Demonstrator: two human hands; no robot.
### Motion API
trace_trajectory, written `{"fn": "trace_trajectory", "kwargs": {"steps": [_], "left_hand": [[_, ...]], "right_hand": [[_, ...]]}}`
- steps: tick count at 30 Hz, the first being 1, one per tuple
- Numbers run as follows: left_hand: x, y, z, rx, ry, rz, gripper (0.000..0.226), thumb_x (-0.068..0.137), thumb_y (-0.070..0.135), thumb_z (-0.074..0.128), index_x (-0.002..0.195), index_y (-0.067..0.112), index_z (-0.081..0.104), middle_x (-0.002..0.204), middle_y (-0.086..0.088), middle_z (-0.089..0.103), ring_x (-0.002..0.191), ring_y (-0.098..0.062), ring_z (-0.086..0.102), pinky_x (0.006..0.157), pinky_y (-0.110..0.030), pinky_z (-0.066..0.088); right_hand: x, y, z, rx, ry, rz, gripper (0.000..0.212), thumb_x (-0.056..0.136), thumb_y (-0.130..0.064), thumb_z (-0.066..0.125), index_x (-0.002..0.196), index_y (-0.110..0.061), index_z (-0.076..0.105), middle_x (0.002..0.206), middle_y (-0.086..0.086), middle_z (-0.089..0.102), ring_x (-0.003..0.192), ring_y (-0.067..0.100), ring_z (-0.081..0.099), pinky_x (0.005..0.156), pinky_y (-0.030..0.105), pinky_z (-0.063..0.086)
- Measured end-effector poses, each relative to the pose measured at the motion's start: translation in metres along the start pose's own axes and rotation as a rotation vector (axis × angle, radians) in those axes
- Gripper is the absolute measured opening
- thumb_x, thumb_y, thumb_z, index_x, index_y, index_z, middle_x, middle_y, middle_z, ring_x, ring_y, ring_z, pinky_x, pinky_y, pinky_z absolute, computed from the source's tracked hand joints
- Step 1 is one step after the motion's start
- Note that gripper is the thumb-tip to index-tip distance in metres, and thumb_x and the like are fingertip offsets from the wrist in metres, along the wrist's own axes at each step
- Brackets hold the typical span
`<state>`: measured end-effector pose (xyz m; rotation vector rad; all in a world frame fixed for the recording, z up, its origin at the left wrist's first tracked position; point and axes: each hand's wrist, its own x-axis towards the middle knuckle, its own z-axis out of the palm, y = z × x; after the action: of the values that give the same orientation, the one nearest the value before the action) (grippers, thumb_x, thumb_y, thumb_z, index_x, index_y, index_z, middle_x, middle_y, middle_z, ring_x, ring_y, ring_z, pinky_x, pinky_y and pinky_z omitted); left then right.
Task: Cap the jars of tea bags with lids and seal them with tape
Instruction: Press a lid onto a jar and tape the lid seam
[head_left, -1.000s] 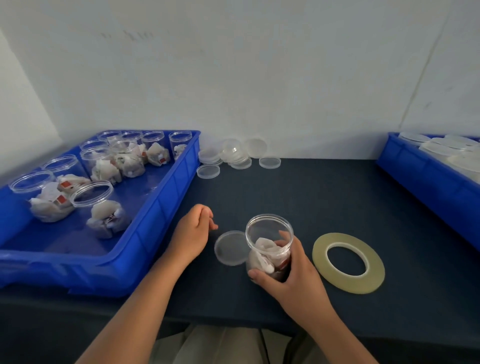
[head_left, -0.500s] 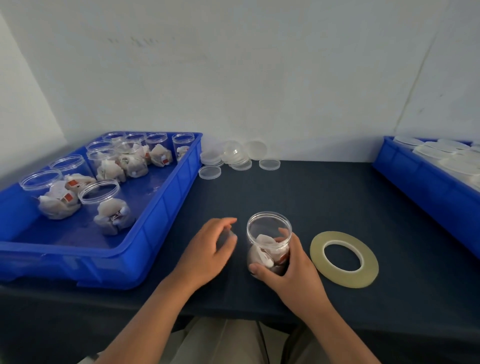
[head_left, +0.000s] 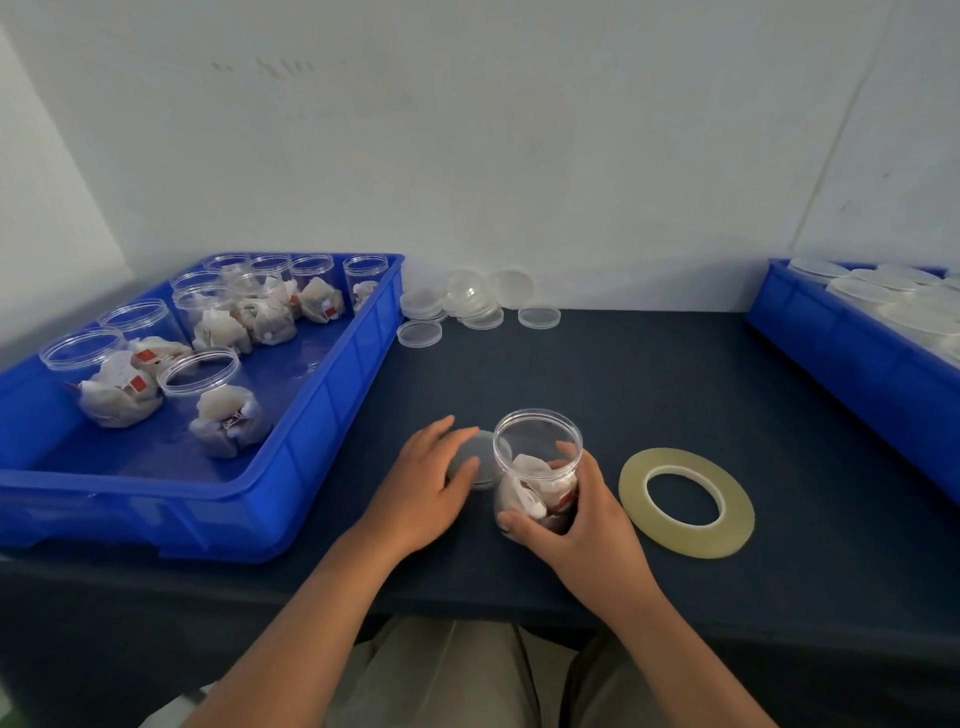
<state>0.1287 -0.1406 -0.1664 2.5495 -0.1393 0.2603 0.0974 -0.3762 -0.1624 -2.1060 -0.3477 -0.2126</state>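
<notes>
No word, number or brand can be read. The small red paper tags (head_left: 138, 384) on the white tea bags (head_left: 117, 408), inside the clear plastic jars (head_left: 83, 351) standing in the big blue plastic tray (head_left: 322, 431), are too small and blurred to show any letters.

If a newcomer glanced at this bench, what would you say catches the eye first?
Front and centre, the right hand holds an open jar of tea bags upright on the dark table, while the left hand grips a clear lid just left of it. A flat tape roll lies to the jar's right, and a big blue tray of uncapped jars fills the left side.
</notes>
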Motion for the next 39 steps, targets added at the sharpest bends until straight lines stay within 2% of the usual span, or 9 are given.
{"fn": "trace_trajectory", "kwargs": {"steps": [3,5,10,13,17,21,24,30,39], "left_hand": [[0.017,0.004,0.001,0.118,-0.183,0.076,0.077,0.1,0.059,0.061,0.164,0.047,0.021,0.177,0.011,0.007,0.163,-0.013,0.003,0.128,-0.042,0.017],[0.028,0.007,-0.001,0.12,-0.231,0.115,0.08,0.097,0.058,0.065,0.164,0.047,0.023,0.174,0.011,0.021,0.161,-0.014,0.017,0.13,-0.045,0.025],[0.028,0.008,-0.001,0.043,-0.026,0.063,0.07,0.091,0.06,0.064,0.155,0.042,0.041,0.144,0.009,0.046,0.137,-0.012,0.043,0.111,-0.038,0.046],[0.024,0.024,-0.018,-0.283,0.147,-0.043,0.058,0.096,0.062,0.045,0.148,0.039,0.051,0.129,0.014,0.055,0.121,-0.003,0.053,0.107,-0.043,0.052],[0.022,0.057,-0.05,-0.369,0.112,0.107,0.055,0.099,0.062,0.042,0.148,0.038,0.054,0.131,0.026,0.059,0.126,0.003,0.055,0.106,-0.037,0.052],[0.021,0.09,-0.062,-0.062,-0.12,0.254,0.062,0.093,0.072,0.05,0.15,0.048,0.046,0.142,0.029,0.049,0.136,0.006,0.045,0.11,-0.029,0.043],[0.023,0.106,-0.062,0.059,-0.265,0.253,0.071,0.088,0.078,0.056,0.152,0.052,0.04,0.143,0.028,0.041,0.134,0.002,0.044,0.109,-0.032,0.045],[0.023,0.123,-0.066,0.238,-0.314,0.269,0.08,0.08,0.082,0.063,0.15,0.052,0.035,0.145,0.024,0.038,0.124,-0.004,0.05,0.09,-0.03,0.048],[0.019,0.142,-0.052,0.413,-0.324,0.287,0.074,0.097,0.062,0.059,0.158,0.034,0.029,0.156,0.004,0.038,0.144,-0.02,0.037,0.105,-0.041,0.046]], "right_hand": [[0.0,-0.002,0.0,0.012,0.009,-0.006,0.08,0.067,-0.078,0.081,0.127,-0.075,0.028,0.127,-0.043,0.055,0.114,-0.016,0.059,0.084,0.003,0.046],[0.0,-0.002,0.0,0.017,0.015,-0.005,0.08,0.067,-0.077,0.082,0.126,-0.077,0.028,0.127,-0.044,0.055,0.113,-0.015,0.059,0.085,0.002,0.045],[0.0,0.0,0.0,0.011,0.008,-0.018,0.08,0.067,-0.078,0.081,0.126,-0.077,0.027,0.127,-0.043,0.055,0.113,-0.016,0.058,0.084,0.001,0.045],[0.001,0.0,-0.001,0.006,0.001,-0.015,0.081,0.067,-0.08,0.079,0.125,-0.079,0.022,0.129,-0.049,0.049,0.116,-0.02,0.054,0.083,-0.002,0.044],[0.0,-0.001,-0.001,0.011,0.004,-0.019,0.081,0.068,-0.079,0.079,0.126,-0.079,0.022,0.128,-0.048,0.051,0.116,-0.018,0.055,0.084,0.002,0.047],[-0.001,-0.001,0.0,0.056,0.004,-0.004,0.074,0.071,-0.072,0.083,0.129,-0.065,0.037,0.122,-0.034,0.064,0.107,-0.007,0.066,0.083,0.021,0.057],[-0.001,-0.001,0.0,0.061,-0.002,0.0,0.074,0.073,-0.07,0.084,0.132,-0.056,0.042,0.121,-0.032,0.065,0.107,-0.007,0.066,0.081,0.02,0.057],[0.0,-0.001,0.0,0.025,-0.01,0.008,0.075,0.074,-0.07,0.083,0.132,-0.058,0.037,0.12,-0.041,0.057,0.107,-0.014,0.06,0.073,0.009,0.051],[0.001,0.001,0.003,0.033,-0.005,-0.001,0.078,0.075,-0.062,0.087,0.136,-0.051,0.041,0.121,-0.032,0.064,0.11,-0.008,0.063,0.083,0.017,0.056]]}}
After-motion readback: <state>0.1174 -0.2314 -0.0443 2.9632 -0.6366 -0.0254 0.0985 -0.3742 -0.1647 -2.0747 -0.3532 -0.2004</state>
